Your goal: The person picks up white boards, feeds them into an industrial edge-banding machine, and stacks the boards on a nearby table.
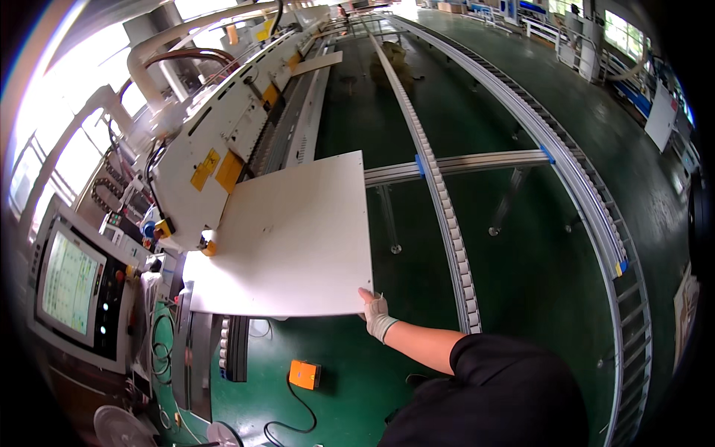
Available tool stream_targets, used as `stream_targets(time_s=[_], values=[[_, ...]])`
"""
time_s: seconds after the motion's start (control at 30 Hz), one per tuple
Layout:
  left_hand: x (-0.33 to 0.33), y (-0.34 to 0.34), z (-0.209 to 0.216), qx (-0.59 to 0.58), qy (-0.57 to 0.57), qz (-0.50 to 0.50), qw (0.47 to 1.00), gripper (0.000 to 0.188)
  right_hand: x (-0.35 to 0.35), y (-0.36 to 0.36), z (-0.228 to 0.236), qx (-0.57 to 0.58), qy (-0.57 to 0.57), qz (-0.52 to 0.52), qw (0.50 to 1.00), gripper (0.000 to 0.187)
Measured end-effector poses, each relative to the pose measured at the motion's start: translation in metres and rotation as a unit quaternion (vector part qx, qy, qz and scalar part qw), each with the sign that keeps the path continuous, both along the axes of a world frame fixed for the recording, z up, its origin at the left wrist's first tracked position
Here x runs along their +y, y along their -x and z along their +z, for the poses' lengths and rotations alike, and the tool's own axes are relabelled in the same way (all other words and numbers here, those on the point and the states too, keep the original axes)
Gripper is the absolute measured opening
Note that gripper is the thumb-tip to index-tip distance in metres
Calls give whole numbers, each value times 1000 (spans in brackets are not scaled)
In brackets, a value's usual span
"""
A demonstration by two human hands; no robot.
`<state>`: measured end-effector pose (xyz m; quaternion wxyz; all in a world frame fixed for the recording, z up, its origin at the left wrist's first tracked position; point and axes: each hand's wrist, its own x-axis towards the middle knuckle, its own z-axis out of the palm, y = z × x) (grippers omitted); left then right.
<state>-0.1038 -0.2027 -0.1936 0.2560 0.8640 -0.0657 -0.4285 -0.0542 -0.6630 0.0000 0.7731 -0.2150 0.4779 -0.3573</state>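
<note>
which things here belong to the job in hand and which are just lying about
Seemingly in use:
- flat white rectangular panel
- right hand in a pale glove, holding the panel's near right corner
- long white metal machine, alongside the panel

Apparently just about:
- orange box, untouched
- brownish heap, farther off

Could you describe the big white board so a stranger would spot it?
Find the long white machine on the left. At its near end lies the broad white board. Unlike the smaller-looking board farther along, this has the right hand gripping its near corner.
</note>
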Motion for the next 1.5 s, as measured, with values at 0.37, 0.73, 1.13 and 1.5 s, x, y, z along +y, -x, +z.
stream_targets(time_s=[0.37,0.73,1.13,1.5], values=[[192,121,21,191,366,642,646,40,232,63,-124,84,147,693,701,21],[287,243,23,-272,3,941,204,56,159,56,-121,244,339,760,498,26],[372,192,79,-74,-83,964,242,91,239,105,-71,216,363,827,371,35],[373,249,41,-162,24,934,317,60,266,60,-62,250,378,832,321,34]])
